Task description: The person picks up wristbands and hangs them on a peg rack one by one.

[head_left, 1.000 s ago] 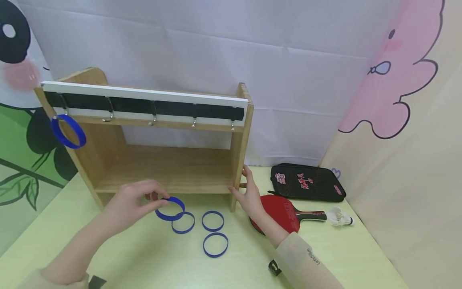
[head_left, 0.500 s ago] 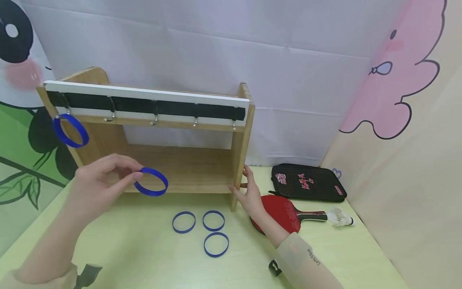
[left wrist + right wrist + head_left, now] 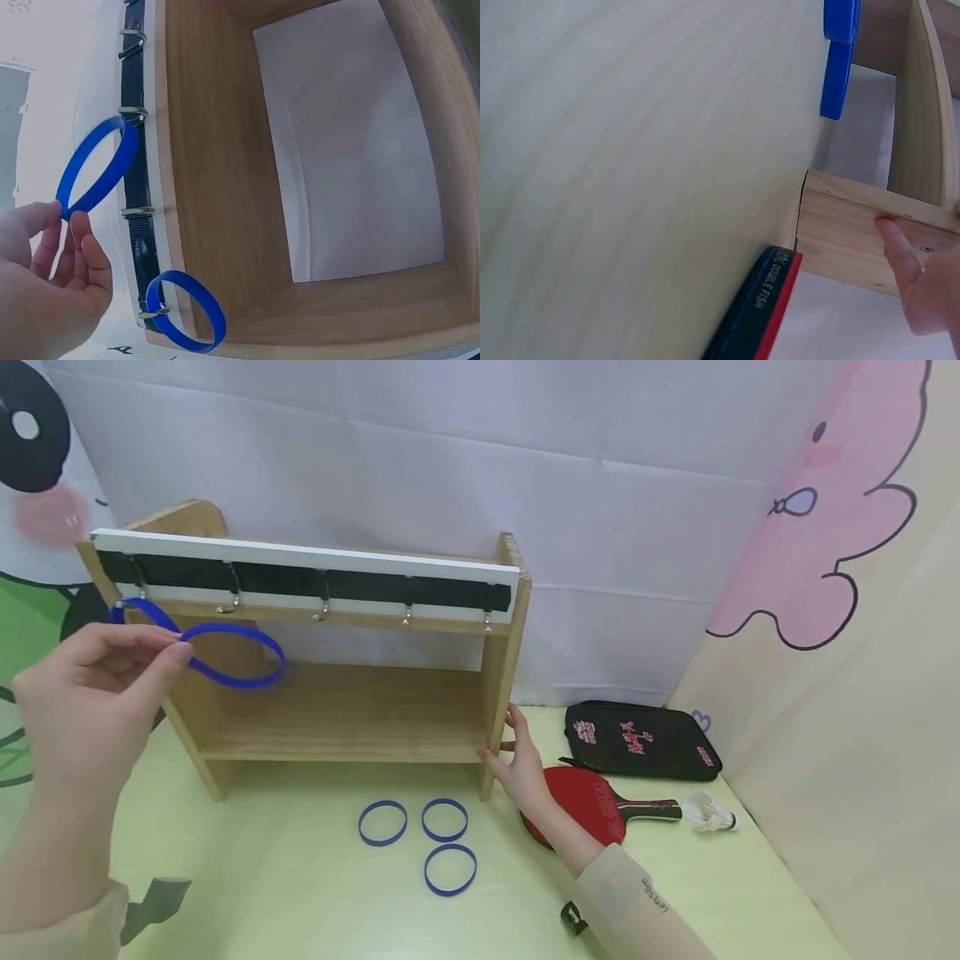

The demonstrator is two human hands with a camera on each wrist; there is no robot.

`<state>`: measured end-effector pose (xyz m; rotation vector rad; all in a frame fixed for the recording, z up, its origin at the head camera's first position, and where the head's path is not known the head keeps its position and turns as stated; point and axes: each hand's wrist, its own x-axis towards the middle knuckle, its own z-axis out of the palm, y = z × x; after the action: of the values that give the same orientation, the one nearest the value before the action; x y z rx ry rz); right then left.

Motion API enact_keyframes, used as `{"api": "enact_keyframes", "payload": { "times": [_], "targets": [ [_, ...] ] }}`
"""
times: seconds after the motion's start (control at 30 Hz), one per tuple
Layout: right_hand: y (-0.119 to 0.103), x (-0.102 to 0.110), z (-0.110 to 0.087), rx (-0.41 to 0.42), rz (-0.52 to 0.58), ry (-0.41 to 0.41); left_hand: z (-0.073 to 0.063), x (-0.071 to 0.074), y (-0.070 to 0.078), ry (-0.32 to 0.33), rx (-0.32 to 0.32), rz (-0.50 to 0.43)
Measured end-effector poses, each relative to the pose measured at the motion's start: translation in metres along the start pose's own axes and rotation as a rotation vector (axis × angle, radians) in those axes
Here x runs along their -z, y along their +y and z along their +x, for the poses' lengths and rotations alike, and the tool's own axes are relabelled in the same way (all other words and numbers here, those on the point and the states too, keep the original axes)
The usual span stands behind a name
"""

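A blue wristband [image 3: 238, 682] is pinched between thumb and fingers of my left hand [image 3: 97, 702], held up in front of the shelf's left part. In the left wrist view the held wristband [image 3: 120, 169] overlaps the hook rail [image 3: 136, 180]. Another blue wristband [image 3: 214, 307] hangs on the end hook, partly hidden by my hand in the head view. The wooden shelf [image 3: 345, 710] carries the rail with several metal hooks along its top front. My right hand [image 3: 521, 772] grips the lower right side panel. Three wristbands lie on the table, one being the nearest wristband [image 3: 450, 893].
Right of the shelf lie a red table tennis bat [image 3: 581, 802], a black case [image 3: 641, 739] and a shuttlecock [image 3: 708, 812]. A small black object [image 3: 573, 918] sits beside the right sleeve. White cloth [image 3: 420, 460] hangs behind the shelf.
My left hand has lifted a wristband off the table area and carried it up and left toward the hanging one. The right hand stays on the side panel.
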<state>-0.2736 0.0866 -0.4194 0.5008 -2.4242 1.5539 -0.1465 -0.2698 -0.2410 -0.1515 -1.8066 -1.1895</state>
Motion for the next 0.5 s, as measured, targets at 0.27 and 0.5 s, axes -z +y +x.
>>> {"api": "enact_keyframes", "payload": {
  "times": [0.27,0.5],
  "targets": [
    [0.001,0.001,0.002,0.015,-0.007,0.002,0.016,0.003,-0.009,0.115,0.37,-0.064],
    [0.003,0.0,0.001,0.007,-0.008,0.006,0.02,-0.005,-0.021,0.159,0.38,-0.255]
  ]
}}
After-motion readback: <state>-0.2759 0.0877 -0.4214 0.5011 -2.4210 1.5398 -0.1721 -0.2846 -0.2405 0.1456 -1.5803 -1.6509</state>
